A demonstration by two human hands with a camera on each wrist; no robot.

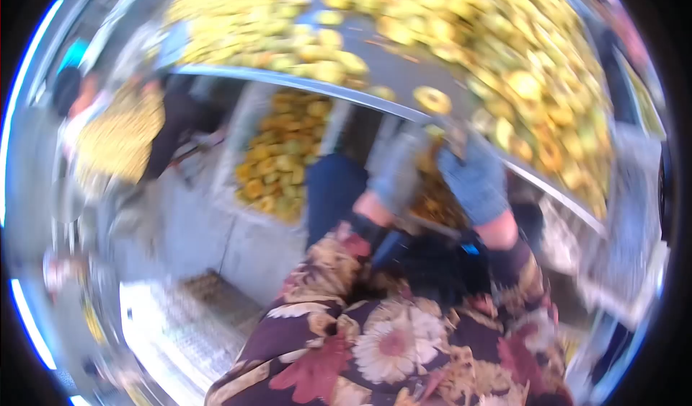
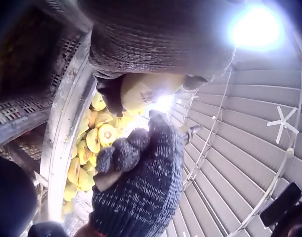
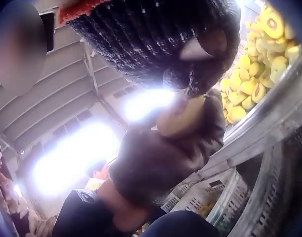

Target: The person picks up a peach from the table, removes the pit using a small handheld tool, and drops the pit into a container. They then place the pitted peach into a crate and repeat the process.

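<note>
My left hand [image 1: 398, 174], in a grey knit glove, grips a peeled yellow fruit [image 2: 147, 90] just below the rim of the metal table [image 1: 303, 81]. The same fruit [image 3: 183, 116] shows in the right wrist view, held in the left glove [image 3: 158, 160]. My right hand [image 1: 473, 179], also gloved, sits against the fruit from the other side. Its fingers [image 2: 122, 154] are curled round a pale object [image 2: 104, 180] that is mostly hidden. A cored yellow ring [image 1: 432, 99] shows just above both hands.
Heaps of peeled yellow fruit [image 1: 504, 53] cover the table. A crate of fruit [image 1: 282, 153] stands below its edge. Another person [image 1: 108, 128] is at the far left. A grating [image 1: 184, 334] lies on the floor, and a corrugated roof [image 2: 249, 143] is overhead.
</note>
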